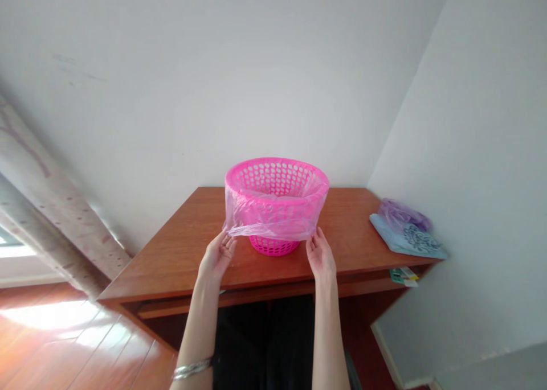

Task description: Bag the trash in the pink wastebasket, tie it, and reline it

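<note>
A bright pink perforated plastic basket [276, 247] stands upright on the wooden desk. Over its rim is folded a thin, see-through pinkish plastic bag [273, 214], whose loose edge hangs down the outside of the near wall. My left hand [219, 254] pinches the bag's edge at the lower left of the basket. At the lower right, my right hand [320, 254] has its fingers closed on the same edge. Between the two hands the edge is drawn into a taut band, with the basket's base showing below it.
On the desk [171, 245], at the right end, a crumpled purple plastic bag [401, 213] lies on a light blue folded item [393, 239] with a dark pattern. Walls rise behind and to the right. A patterned curtain [55, 208] hangs at the left.
</note>
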Motion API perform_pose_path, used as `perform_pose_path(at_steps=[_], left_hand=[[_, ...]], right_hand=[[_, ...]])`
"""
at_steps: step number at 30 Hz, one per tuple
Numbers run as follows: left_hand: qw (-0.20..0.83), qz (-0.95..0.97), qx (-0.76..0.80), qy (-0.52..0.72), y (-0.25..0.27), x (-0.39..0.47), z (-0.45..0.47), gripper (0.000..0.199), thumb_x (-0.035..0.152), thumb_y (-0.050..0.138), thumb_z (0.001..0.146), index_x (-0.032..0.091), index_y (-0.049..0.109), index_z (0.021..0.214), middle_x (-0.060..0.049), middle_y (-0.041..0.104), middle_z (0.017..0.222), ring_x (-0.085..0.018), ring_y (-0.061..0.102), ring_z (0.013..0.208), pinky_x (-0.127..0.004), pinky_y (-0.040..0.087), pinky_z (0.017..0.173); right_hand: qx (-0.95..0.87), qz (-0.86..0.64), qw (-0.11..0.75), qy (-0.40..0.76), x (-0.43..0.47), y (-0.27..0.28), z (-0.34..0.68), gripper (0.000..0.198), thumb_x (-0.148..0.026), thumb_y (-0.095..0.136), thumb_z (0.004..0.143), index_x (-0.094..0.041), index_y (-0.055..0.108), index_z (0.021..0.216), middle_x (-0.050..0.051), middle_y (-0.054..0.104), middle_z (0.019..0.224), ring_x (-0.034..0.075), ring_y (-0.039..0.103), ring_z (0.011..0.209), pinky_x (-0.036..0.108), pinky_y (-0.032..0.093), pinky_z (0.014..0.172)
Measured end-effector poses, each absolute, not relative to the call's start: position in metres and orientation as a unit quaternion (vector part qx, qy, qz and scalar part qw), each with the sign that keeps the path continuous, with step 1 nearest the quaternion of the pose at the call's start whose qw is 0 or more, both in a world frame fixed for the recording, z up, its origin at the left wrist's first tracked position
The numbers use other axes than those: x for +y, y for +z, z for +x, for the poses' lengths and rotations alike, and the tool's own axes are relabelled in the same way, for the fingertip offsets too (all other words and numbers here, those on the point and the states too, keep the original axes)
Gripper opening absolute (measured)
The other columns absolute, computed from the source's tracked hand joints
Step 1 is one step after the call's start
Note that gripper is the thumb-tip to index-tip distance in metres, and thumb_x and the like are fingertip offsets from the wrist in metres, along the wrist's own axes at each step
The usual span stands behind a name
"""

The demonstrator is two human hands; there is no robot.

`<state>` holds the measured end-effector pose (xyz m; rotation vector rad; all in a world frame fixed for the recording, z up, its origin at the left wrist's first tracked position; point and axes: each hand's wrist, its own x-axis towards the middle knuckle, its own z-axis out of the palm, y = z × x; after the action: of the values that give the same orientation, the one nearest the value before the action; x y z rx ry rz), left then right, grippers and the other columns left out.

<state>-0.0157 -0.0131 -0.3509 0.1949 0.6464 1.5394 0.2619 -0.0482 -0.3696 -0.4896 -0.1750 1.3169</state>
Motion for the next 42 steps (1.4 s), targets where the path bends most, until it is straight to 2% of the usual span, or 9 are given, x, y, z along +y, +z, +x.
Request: perform_pose_path(at_steps=[5, 10, 16, 20, 23, 30, 33, 39, 42], left_hand=[[0.62, 0.059, 0.247, 0.742, -0.354, -0.041, -0.022, 0.027, 0.003, 0.04, 0.094, 0.01, 0.064, 0.102, -0.01, 0.073, 0.091, -0.016, 0.072, 0.081, -0.024, 0.061, 0.075], [0.672, -0.008, 0.153, 0.724, -0.349, -0.058, -0.007, 0.035, 0.009, 0.028, 0.099, 0.012, 0.062, 0.11, -0.013, 0.073, 0.095, -0.02, 0.071, 0.095, -0.039, 0.057, 0.091], [0.688, -0.031, 0.164, 0.706, -0.355, -0.056, 0.005, 0.044, 0.007, 0.022, 0.1, 0.014, 0.061, 0.117, -0.006, 0.073, 0.075, -0.013, 0.071, 0.069, -0.024, 0.059, 0.073], [0.676, -0.019, 0.189, 0.712, -0.356, -0.06, 0.007, 0.035, 0.018, 0.029, 0.102, 0.014, 0.062, 0.11, -0.007, 0.073, 0.081, -0.016, 0.072, 0.08, -0.029, 0.059, 0.079], [0.666, 0.044, 0.185, 0.721, -0.35, -0.064, 0.011, 0.038, 0.038, 0.035, 0.101, 0.014, 0.064, 0.108, -0.012, 0.073, 0.094, -0.022, 0.071, 0.093, -0.037, 0.059, 0.083], [0.669, 0.068, 0.304, 0.674, -0.361, -0.053, 0.013, 0.021, 0.008, 0.042, 0.096, 0.012, 0.063, 0.093, -0.007, 0.071, 0.079, -0.014, 0.071, 0.07, -0.023, 0.06, 0.066], [0.67, 0.046, 0.304, 0.675, -0.373, -0.051, -0.001, 0.023, 0.006, 0.039, 0.095, 0.012, 0.061, 0.09, -0.008, 0.071, 0.08, -0.014, 0.07, 0.07, -0.027, 0.06, 0.068], [0.668, 0.056, 0.217, 0.71, -0.375, -0.059, -0.015, 0.023, 0.005, 0.04, 0.088, 0.013, 0.062, 0.088, -0.011, 0.071, 0.093, -0.021, 0.069, 0.094, -0.037, 0.059, 0.082], [0.665, 0.108, 0.169, 0.72, -0.365, -0.065, -0.006, 0.027, 0.017, 0.04, 0.094, 0.014, 0.066, 0.099, -0.012, 0.071, 0.102, -0.024, 0.066, 0.104, -0.041, 0.056, 0.089]], right_hand=[[-0.119, -0.289, 0.769, 0.558, -0.069, -0.362, 0.266, 0.044, -0.018, 0.071, 0.07, -0.02, 0.059, 0.112, 0.004, 0.067, 0.097, 0.014, 0.068, 0.093, 0.027, 0.057, 0.088], [-0.358, -0.381, 0.698, 0.489, -0.096, -0.328, 0.253, 0.076, -0.037, 0.063, 0.08, -0.034, 0.03, 0.148, 0.001, 0.065, 0.1, 0.012, 0.064, 0.069, 0.026, 0.056, 0.063], [-0.579, -0.531, 0.575, 0.229, -0.102, -0.325, 0.228, 0.059, -0.026, 0.052, 0.086, -0.029, 0.043, 0.144, 0.005, 0.064, 0.101, 0.012, 0.058, 0.068, 0.029, 0.053, 0.076], [-0.56, -0.55, 0.588, 0.196, -0.094, -0.339, 0.229, 0.039, -0.024, 0.048, 0.087, -0.021, 0.062, 0.123, 0.009, 0.064, 0.103, 0.016, 0.06, 0.075, 0.028, 0.052, 0.071], [-0.569, -0.554, 0.561, 0.234, -0.086, -0.355, 0.233, 0.026, -0.026, 0.051, 0.085, -0.019, 0.068, 0.104, 0.008, 0.066, 0.1, 0.016, 0.061, 0.074, 0.029, 0.052, 0.07], [-0.49, -0.556, 0.552, 0.382, -0.068, -0.394, 0.235, 0.017, -0.03, 0.059, 0.076, -0.017, 0.068, 0.083, 0.006, 0.068, 0.079, 0.017, 0.066, 0.066, 0.028, 0.052, 0.061], [-0.341, -0.496, 0.626, 0.495, -0.064, -0.394, 0.241, 0.032, -0.041, 0.063, 0.074, -0.016, 0.064, 0.096, 0.006, 0.069, 0.082, 0.018, 0.068, 0.066, 0.025, 0.051, 0.054], [-0.198, -0.315, 0.698, 0.611, -0.069, -0.377, 0.256, 0.052, -0.05, 0.064, 0.079, -0.022, 0.057, 0.121, 0.009, 0.063, 0.124, 0.02, 0.066, 0.105, 0.032, 0.056, 0.082], [-0.202, -0.304, 0.713, 0.599, -0.063, -0.374, 0.255, 0.054, -0.043, 0.071, 0.076, -0.022, 0.055, 0.123, 0.01, 0.065, 0.121, 0.021, 0.066, 0.105, 0.034, 0.056, 0.084]])
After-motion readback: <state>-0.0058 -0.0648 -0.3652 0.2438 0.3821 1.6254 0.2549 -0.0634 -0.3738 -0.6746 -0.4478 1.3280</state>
